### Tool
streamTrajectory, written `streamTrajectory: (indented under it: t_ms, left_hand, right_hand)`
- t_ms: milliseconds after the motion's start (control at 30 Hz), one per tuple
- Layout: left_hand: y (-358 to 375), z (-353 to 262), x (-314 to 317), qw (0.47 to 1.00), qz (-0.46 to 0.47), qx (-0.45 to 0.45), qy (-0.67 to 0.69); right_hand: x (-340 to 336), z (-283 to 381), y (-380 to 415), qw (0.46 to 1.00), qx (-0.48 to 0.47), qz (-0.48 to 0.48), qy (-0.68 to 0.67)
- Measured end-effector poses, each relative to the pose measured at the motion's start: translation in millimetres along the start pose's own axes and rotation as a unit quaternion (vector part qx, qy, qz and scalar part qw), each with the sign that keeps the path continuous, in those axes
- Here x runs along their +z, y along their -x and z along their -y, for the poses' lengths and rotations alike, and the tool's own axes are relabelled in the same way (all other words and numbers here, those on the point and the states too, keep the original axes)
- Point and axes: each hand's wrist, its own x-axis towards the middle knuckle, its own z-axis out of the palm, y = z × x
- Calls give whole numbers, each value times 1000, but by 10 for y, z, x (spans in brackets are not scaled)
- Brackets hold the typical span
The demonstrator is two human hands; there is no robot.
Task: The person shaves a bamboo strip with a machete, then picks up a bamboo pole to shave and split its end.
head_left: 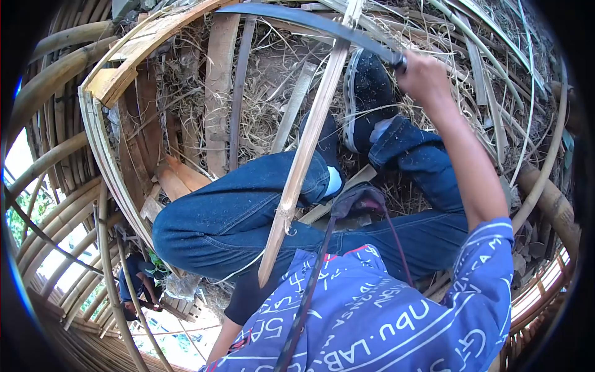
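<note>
My right hand (424, 79) is wrapped round the dark handle of a machete (304, 20), its long curved blade reaching left across the top of the view. A split bamboo strip (302, 167) slants from the top middle down over my crossed legs. The blade overlaps the strip near its far end. At the strip's pointed near end is my left hand (245, 300), in what looks like a black glove, beside my shirt. Its fingers are hidden, and I cannot tell whether it grips the strip.
Shavings and bamboo slats (221, 93) cover the ground around my shoes (365, 93). Pale bent strips (102, 146) stand at the left. Curved bamboo poles (62, 53) line the left side, a thick pole (548, 198) the right. Another person (137, 282) is at the lower left.
</note>
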Motion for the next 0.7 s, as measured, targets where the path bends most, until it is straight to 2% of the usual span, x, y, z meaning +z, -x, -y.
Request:
streamTrajectory:
  t_ms: [67, 133, 167, 200, 267, 400, 500, 567, 633, 700]
  left_hand:
    - [-6, -39, -25, 1000, 4, -12, -17]
    - [-5, -86, -50, 999, 9, -21, -40]
    - [-10, -93, -58, 999, 12, -21, -45]
    - [-24, -97, -55, 999, 12, -18, -47]
    - [-8, -93, -48, 999, 11, -11, -49]
    - [-1, -81, -43, 999, 10, -13, -43]
    - [6, -97, -50, 999, 10, -9, -38]
    - [16, -79, -36, 1000, 6, -3, -24]
    - [23, -79, -35, 1000, 6, -5, -22]
    - [5, -110, -59, 999, 14, -10, -40]
  right_hand:
    - [-112, 117, 92, 1000, 6, 26, -14]
    - [-48, -32, 159, 997, -53, 61, 18]
    - [43, -209, 54, 994, -30, 83, 63]
    - [43, -274, -35, 995, 43, 52, 74]
    - [60, -398, -167, 995, 82, -9, 50]
    - [-188, -34, -1, 998, 31, 23, 43]
    - [-246, -126, 83, 995, -65, 41, 63]
    - [-125, -468, -137, 992, -50, 65, 98]
    - [-140, -499, -291, 992, 81, 29, 89]
    - [-200, -307, -250, 995, 52, 34, 78]
